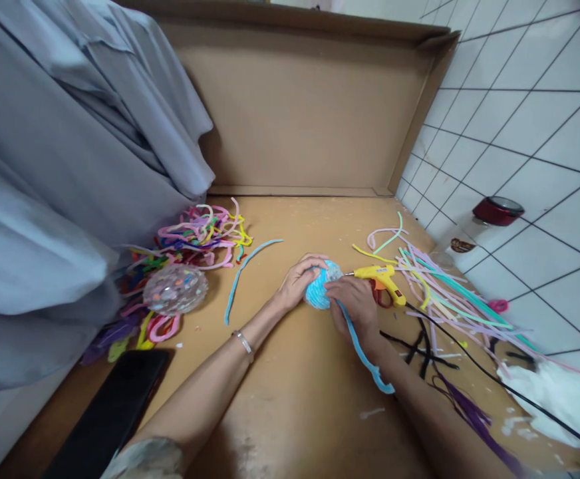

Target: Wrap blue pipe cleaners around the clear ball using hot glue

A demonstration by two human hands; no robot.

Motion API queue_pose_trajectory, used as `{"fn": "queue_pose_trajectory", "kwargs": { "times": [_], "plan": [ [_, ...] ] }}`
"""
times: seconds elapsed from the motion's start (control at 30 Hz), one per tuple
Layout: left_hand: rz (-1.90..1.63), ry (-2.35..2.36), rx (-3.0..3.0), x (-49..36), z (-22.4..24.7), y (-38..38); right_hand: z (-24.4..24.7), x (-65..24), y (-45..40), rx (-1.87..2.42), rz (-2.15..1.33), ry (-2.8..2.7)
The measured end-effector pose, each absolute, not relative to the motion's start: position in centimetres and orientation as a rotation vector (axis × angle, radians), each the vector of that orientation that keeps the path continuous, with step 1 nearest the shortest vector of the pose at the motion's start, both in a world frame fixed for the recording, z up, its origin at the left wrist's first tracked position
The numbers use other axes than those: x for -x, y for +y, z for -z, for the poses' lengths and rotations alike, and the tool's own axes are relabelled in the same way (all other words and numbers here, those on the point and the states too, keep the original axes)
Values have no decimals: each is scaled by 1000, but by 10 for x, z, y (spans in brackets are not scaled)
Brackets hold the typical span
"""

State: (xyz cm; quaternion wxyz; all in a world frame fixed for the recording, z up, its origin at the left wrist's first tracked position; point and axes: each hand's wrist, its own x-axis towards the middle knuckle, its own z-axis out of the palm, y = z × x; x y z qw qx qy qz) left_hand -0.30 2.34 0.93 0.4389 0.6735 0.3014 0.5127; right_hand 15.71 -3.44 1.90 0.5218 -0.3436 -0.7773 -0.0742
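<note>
My left hand [298,279] is wrapped around the left side of a small ball [318,291] covered in rows of light-blue pipe cleaner. Toward its upper right, a patch of the ball shows clear and uncovered. My right hand [354,307] has its fingers closed at the ball's right side, pinching a blue pipe cleaner [362,356] whose loose end hangs down over the wrist. Just beyond the right hand lies a yellow hot glue gun [380,274], nozzle pointing at the ball. Scissors with dark red handles [382,296] are partly hidden beneath it.
A loose blue pipe cleaner [244,273] lies left of my hands. Farther left are a colourful pipe-cleaner heap [205,233], a clear speckled ball [175,290] and a black phone [113,412]. Pastel pipe cleaners [449,293], a jar [479,229] and the gun's cord [489,374] are at right.
</note>
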Motion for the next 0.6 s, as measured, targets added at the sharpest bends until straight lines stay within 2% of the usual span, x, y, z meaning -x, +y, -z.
{"fn": "queue_pose_trajectory", "kwargs": {
  "times": [0.27,0.6],
  "plan": [
    [-1305,748,-1594,0,-10,24,-19,-157,-36,711,7,-1848],
    [-1359,883,-1150,-12,-20,20,-11,-154,-36,743,55,-1859]
  ]
}}
